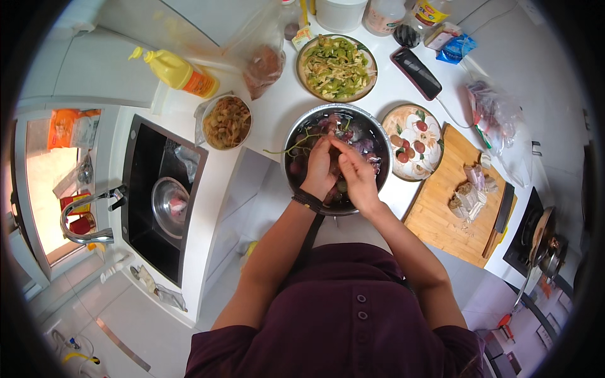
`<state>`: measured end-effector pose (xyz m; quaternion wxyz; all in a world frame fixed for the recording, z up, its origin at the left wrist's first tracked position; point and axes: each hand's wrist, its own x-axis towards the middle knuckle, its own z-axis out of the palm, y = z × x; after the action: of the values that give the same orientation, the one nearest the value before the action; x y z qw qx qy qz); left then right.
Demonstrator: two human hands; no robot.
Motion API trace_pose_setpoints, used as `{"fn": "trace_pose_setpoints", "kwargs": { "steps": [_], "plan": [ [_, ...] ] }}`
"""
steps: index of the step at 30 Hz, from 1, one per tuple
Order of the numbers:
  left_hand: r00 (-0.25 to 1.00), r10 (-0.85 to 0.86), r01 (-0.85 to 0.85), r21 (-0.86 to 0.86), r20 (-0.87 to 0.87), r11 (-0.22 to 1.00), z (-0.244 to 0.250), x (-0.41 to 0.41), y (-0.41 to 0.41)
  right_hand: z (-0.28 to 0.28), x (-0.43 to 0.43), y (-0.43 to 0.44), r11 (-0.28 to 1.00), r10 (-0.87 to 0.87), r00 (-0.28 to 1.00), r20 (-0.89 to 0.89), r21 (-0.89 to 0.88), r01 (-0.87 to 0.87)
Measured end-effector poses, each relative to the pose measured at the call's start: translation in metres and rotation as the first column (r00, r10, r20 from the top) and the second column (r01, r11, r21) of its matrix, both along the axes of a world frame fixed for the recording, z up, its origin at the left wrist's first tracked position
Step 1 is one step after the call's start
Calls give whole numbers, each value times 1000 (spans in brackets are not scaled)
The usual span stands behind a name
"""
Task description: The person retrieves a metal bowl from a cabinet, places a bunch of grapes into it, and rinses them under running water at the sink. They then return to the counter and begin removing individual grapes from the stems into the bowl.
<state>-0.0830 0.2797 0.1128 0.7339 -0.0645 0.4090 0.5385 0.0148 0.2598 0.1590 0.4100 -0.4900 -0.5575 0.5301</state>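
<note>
A steel bowl (388,163) with grapes (335,124) in water stands at the counter's edge before me. My left hand (321,165) is over the bowl, its fingertips at a green grape stem (285,151) that reaches out past the bowl's left rim. My right hand (358,176) meets it from the right, fingers bent, fingertips touching the left ones. Whether a grape is between the fingers is hidden. To the right, a floral plate (412,124) holds several loose grapes (409,152).
Behind the bowl is a plate of green sliced food (336,66); a phone (416,73) lies right of it. A cutting board (427,203) with cut pieces and a knife (504,208) is at the right. Left are a bowl of food (227,122) and the black sink (142,189).
</note>
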Motion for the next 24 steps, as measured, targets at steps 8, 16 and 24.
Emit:
{"fn": "trace_pose_setpoints", "kwargs": {
  "steps": [8, 16, 24],
  "plan": [
    [995, -103, 100, -119, -14, 988, 5, -11, 1, -42, 13, 23, 961, -272, 941, 199, 10, 276],
    [997, -49, 52, -47, 60, 998, -10, -15, -3, -50, 9, 26, 919, -334, 942, 41, -208, 335],
    [993, -65, 70, -52, 99, 996, -10, 0, 1, -17, -4, 3, 982, -105, 935, 340, 186, 43]
  ]
}}
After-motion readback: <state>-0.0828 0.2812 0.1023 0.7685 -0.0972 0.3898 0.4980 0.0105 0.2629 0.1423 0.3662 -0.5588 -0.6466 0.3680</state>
